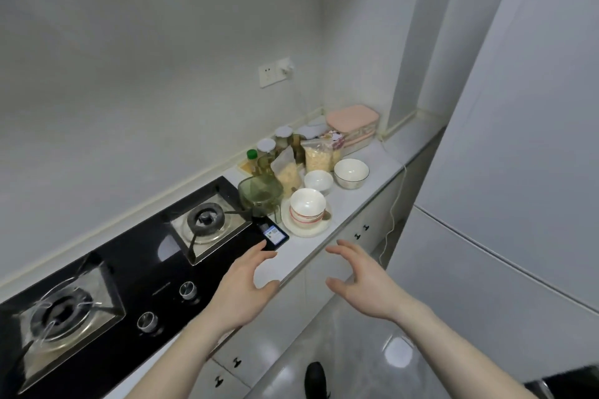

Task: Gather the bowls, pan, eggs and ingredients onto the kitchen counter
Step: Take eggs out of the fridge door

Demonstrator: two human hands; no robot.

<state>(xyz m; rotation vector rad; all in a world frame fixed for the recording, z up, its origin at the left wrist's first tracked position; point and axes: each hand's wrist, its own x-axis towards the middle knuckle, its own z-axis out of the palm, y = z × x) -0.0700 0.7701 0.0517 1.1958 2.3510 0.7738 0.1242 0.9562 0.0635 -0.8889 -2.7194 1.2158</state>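
Looking down along the white counter point(366, 194), I see both hands raised above its front edge, palms facing each other. The left hand point(241, 285) and the right hand point(363, 282) each have fingers spread and gently curved, thumb apart, holding nothing.

Task items on the counter:
- Stacked bowls point(307, 207): glossy white ceramic, round, with red rim bands on the lower ones, seated on a white plate point(293, 226).
- Small white bowl point(318, 181): smooth and plain, just behind the stack.
- Larger white bowl point(351, 172): thin dark line at the rim, to the right of the small one.
- Clear bags point(319, 157): crinkled plastic, filled with pale yellow flakes.
- Jars point(266, 149): glass, white lids, standing near the wall.
- Green-capped bottle point(252, 159): beside the jars.

A translucent green container point(261, 194) stands at the stove's right end. The stove point(136, 272) is glossy black glass with two metal burners and two round knobs; its printed lettering is too small to read. A pink-lidded box point(353, 123) sits in the far corner. A label point(271, 233) on the stove's corner is illegible.
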